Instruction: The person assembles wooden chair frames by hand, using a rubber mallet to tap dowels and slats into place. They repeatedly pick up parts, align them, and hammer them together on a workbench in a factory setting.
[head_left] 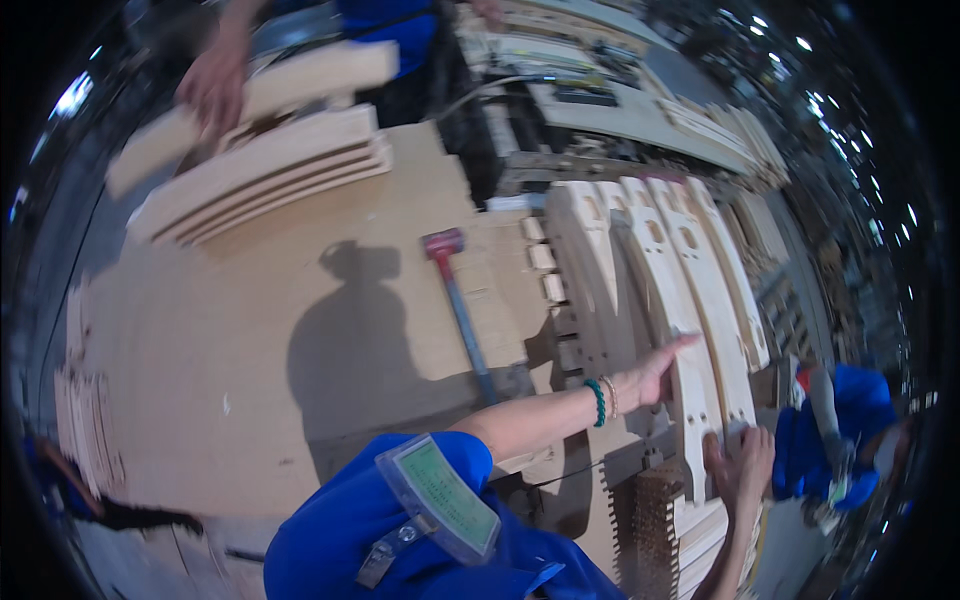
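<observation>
Several long curved wooden pieces (pixel 700 290) with cut-out slots lie side by side on the right of the workbench (pixel 250 330). My left hand (pixel 655 372), a green bead bracelet on its wrist, is stretched out flat with its fingertips on one of these pieces. Just below it, my right hand (pixel 742 462) grips the near end of a neighbouring curved piece (pixel 728 400). My blue sleeve and a clipped green badge (pixel 440 495) fill the lower middle.
A mallet (pixel 445 245) with a red head and blue handle lies mid-bench beside small wooden blocks (pixel 541 258). At top left another person's hand (pixel 215 80) rests on stacked curved boards (pixel 270 170). A person in blue (pixel 850 420) stands at right. A toothed wooden part (pixel 655 515) sits near me.
</observation>
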